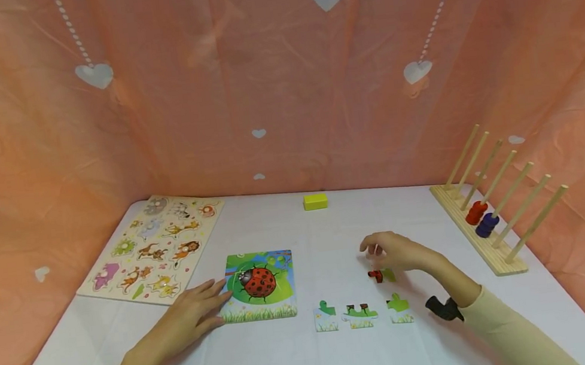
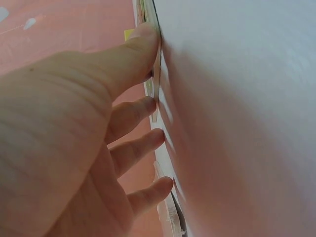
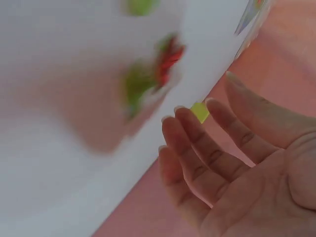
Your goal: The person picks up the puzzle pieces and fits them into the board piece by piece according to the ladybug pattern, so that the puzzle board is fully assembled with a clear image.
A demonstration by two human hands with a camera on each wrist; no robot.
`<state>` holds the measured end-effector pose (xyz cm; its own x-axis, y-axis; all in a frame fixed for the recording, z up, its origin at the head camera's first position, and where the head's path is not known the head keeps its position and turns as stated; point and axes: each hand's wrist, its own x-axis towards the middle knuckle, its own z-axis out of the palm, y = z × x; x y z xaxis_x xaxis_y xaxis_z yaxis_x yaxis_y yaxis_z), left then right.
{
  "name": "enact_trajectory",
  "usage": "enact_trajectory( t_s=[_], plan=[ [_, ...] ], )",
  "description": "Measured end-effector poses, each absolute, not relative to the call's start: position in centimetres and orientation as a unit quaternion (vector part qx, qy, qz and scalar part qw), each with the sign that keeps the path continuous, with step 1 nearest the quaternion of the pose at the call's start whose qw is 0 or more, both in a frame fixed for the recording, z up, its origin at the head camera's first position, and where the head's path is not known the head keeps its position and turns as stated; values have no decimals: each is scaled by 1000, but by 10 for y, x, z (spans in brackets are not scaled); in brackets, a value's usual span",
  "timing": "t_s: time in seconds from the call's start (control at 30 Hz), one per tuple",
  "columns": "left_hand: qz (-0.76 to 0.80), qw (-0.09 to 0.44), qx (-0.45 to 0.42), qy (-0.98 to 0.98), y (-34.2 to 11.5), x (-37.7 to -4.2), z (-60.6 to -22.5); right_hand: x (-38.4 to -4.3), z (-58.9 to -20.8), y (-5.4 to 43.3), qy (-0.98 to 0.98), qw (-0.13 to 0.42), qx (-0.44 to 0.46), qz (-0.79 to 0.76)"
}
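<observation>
A square ladybug picture board (image 1: 261, 285) lies flat on the white table. My left hand (image 1: 191, 314) rests along its left edge, fingers spread and thumb at the near corner. In the left wrist view, the thumb and fingertips of that hand (image 2: 64, 123) are by the board's thin edge (image 2: 157, 89). Over a red-and-green jigsaw piece (image 1: 387, 276) hovers my right hand (image 1: 395, 252), its fingers loosely bent. The right wrist view shows this hand (image 3: 247, 177) holding nothing, apart from the blurred piece (image 3: 136, 86). Nearer me are three green-and-white jigsaw pieces (image 1: 361, 316) in a row.
At the back left lies a wooden animal peg puzzle (image 1: 151, 250). A yellow block (image 1: 315, 202) sits near the back edge. On the right stands a wooden peg rack (image 1: 480, 242) with red rings (image 1: 476, 213) and purple rings (image 1: 487, 225). A pink curtain (image 1: 281, 87) hangs behind.
</observation>
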<state>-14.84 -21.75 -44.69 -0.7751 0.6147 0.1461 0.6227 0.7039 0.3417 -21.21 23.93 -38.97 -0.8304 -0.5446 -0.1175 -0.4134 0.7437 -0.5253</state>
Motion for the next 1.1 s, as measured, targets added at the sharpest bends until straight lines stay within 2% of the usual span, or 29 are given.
enact_trajectory(
  t_s=[0.3, 1.1],
  plan=[
    [-186, 10, -338, -923, -217, -150, -444, -202, -408, 268, 923, 108, -243, -279],
    [-184, 2, -324, -928, -216, -149, -447, -197, -416, 264, 931, 83, -249, -253]
  ],
)
